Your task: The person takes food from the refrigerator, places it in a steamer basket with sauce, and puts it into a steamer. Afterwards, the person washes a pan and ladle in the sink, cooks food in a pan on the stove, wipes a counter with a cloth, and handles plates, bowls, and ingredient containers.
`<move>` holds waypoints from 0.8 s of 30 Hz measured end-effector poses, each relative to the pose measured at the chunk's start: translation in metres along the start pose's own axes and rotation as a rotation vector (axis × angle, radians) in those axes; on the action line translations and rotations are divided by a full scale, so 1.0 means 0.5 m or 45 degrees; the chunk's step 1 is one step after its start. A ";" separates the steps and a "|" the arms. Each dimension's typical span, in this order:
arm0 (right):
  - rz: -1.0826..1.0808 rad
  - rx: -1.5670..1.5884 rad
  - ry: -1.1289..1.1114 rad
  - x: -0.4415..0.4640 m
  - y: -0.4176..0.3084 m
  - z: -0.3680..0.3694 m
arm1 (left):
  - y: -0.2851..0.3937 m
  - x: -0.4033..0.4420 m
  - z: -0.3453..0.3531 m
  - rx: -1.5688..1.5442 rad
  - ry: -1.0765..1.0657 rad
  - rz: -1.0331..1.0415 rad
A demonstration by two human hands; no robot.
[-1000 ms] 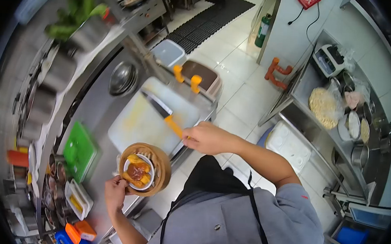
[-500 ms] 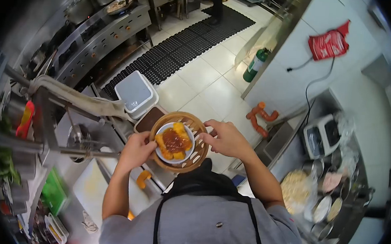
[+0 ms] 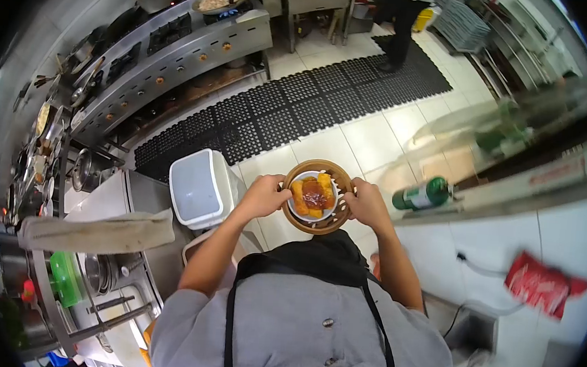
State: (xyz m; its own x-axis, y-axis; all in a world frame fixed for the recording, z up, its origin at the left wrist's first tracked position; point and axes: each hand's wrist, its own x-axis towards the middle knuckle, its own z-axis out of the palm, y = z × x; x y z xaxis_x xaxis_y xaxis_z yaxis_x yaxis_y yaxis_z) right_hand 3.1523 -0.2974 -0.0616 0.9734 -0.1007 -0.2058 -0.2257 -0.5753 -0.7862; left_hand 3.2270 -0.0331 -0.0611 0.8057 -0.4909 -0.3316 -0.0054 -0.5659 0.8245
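Wooden basket (image 3: 319, 165), its edges pinched by my left hand (image 3: 265, 196) and right hand (image 3: 368, 204), hangs over open floor (image 3: 360, 147); white bin (image 3: 223, 188) left, green cylinder (image 3: 422, 194) right.

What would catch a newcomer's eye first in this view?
Probably the round brown basket, held mid-picture between left hand and right hand, with red-sauced golden food in its white bowl. Next, the black perforated mat crossing the pale floor beyond, and the bright red item at far right.
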 end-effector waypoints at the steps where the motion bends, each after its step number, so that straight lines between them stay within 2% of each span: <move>1: -0.014 0.008 -0.027 0.075 0.001 -0.031 | 0.000 0.053 -0.009 0.001 0.021 -0.023; 4: -0.154 -0.172 -0.103 0.280 0.009 -0.102 | -0.003 0.180 -0.048 -0.550 0.052 -0.063; 5: -0.153 -0.181 -0.124 0.342 0.004 -0.125 | -0.005 0.222 -0.069 -0.568 0.059 -0.075; 7: -0.075 -0.147 -0.210 0.473 -0.008 -0.171 | -0.021 0.312 -0.107 -0.962 0.376 -0.227; 11: 0.077 0.045 -0.247 0.737 0.031 -0.249 | -0.084 0.573 -0.200 -0.892 0.552 -0.468; 14: 0.145 0.108 -0.134 0.930 0.076 -0.312 | -0.126 0.844 -0.282 -0.963 0.471 -0.463; 16: 0.167 0.176 -0.012 1.056 0.093 -0.364 | -0.097 1.047 -0.352 -0.975 0.418 -0.431; 18: 0.140 0.304 0.138 1.185 0.132 -0.407 | -0.051 1.267 -0.428 -0.918 0.456 -0.336; 19: 0.120 0.158 0.179 1.263 0.170 -0.436 | -0.049 1.374 -0.473 -0.945 0.357 -0.171; 21: 0.183 0.356 0.206 1.376 0.173 -0.500 | 0.027 1.545 -0.556 -0.820 0.497 -0.125; 22: 0.147 0.325 0.226 1.466 0.156 -0.562 | 0.061 1.628 -0.608 -0.614 0.548 -0.098; 23: 0.094 0.242 0.298 1.527 0.145 -0.606 | 0.061 1.725 -0.651 -0.474 0.668 0.125; 24: 0.084 0.178 0.340 1.544 0.154 -0.618 | 0.122 1.763 -0.691 -0.552 0.657 0.132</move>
State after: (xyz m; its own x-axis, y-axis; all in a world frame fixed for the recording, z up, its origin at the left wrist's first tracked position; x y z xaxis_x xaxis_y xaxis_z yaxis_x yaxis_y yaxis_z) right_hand 3.8985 -0.6699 -0.1009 0.9281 -0.3547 -0.1134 -0.2743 -0.4452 -0.8524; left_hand 4.1416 -0.2714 -0.1448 0.9937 -0.0882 -0.0686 0.0535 -0.1637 0.9851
